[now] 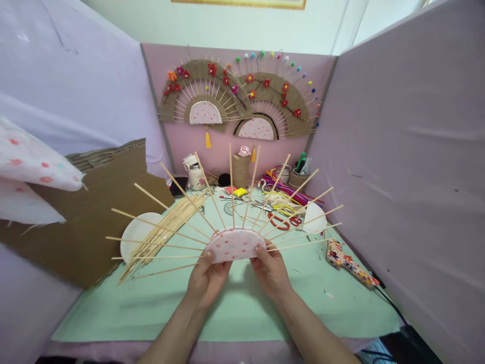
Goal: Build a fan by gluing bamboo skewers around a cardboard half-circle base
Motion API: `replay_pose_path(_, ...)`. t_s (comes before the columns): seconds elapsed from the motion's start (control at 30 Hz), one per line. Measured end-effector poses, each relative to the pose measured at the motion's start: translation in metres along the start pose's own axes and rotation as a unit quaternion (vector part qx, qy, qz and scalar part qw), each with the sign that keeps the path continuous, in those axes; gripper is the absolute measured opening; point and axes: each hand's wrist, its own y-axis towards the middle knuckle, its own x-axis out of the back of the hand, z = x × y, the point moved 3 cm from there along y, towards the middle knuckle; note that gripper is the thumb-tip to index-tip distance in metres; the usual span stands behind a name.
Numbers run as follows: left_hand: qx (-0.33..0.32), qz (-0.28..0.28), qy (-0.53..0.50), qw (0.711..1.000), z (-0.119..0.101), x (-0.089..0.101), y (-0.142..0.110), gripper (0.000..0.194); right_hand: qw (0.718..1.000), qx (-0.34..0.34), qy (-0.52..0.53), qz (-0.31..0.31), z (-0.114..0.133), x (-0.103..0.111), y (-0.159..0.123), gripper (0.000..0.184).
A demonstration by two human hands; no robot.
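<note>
Between my two hands a half-round fan base [237, 244], covered in white cloth with pink-red dots, is held up above the table. Thin wooden sticks [232, 187] spread out from its curved edge like rays. My left hand [207, 277] is closed on the lower left corner, thumb on the front. At the lower right corner my right hand [271, 270] grips in the same way. The fingers behind the base are partly hidden.
A bundle of wooden sticks [166, 230] lies left over a white disc [132, 230]. Brown cardboard [113, 202] leans at left. Red-handled scissors [279, 221] lie behind the base; a flower-patterned glue gun [350, 263] is at right. Two decorated fans [204, 68] hang on the back panel.
</note>
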Motion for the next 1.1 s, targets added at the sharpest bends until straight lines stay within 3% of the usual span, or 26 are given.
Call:
replay_pose_path(0.23,-0.016,-0.068,0.003,0.998,0.002,0.008,0.003,0.013,1.0,-0.009,0.0,-0.004,-0.003,0.003,-0.001,0.029)
replay_pose_path(0.53,-0.032,-0.135,-0.01,0.99,0.006,0.001,0.0,0.017,0.999,-0.021,0.024,-0.039,-0.005,-0.002,-0.003,0.029)
replay_pose_path(0.73,-0.021,-0.178,0.013,0.984,0.02,-0.012,-0.006,0.036,0.997,-0.032,0.042,-0.056,-0.015,-0.009,-0.01,0.027)
replay_pose_path(1.1,-0.02,-0.218,0.024,0.975,0.02,-0.015,-0.004,0.028,0.996,-0.046,0.048,-0.063,-0.021,-0.008,-0.012,0.029)
